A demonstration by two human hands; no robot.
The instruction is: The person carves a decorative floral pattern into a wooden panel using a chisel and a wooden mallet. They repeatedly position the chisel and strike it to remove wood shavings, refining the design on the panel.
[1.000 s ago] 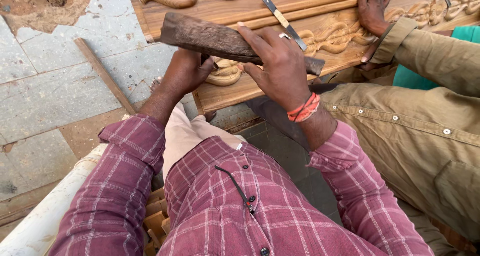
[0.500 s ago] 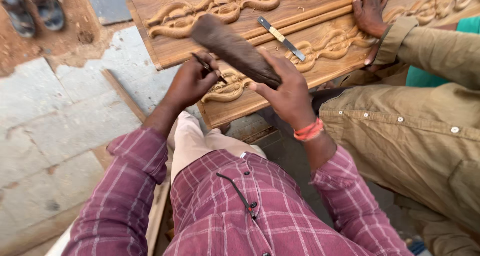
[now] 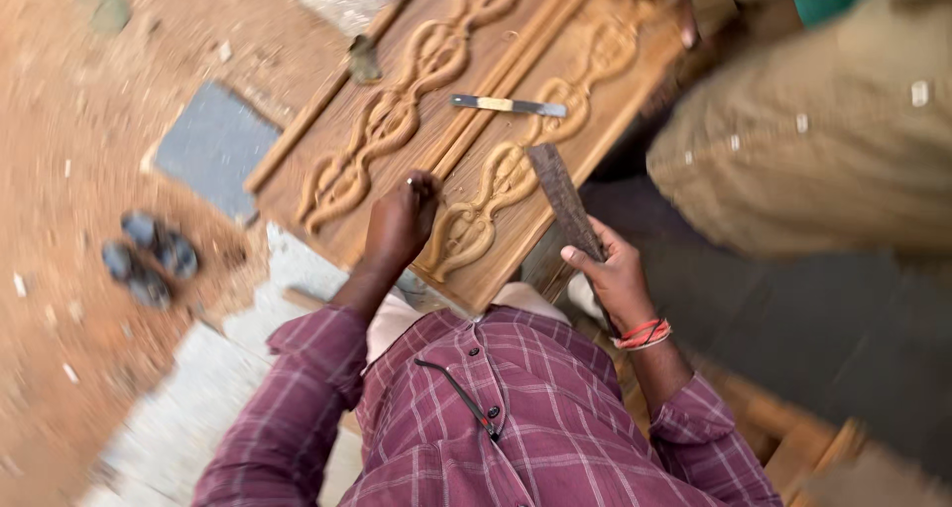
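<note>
While I sit: my right hand [image 3: 617, 274] is wrapped around the low end of a dark wooden block [image 3: 562, 201].
Block, long way: it runs from my hand up and a bit left, and its top end lies over the near right edge of the carved wooden panel [image 3: 466, 100].
Block, look: long, flat, rough and dark brown.
Left hand: my left hand [image 3: 400, 221] is curled tight and presses on the panel near its near edge; what it holds I cannot tell.
Panel: light brown, with two rows of loopy carved shapes and a raised strip between them.
Chisel: a thin flat metal chisel [image 3: 508, 105] lies on the panel past the block, well apart from my hands.
Ground: red dirt, grey stone slabs, and a pair of dark sandals [image 3: 149, 259] to the left.
Other person: someone in tan clothes [image 3: 823, 130] sits at the far right edge of the panel.
</note>
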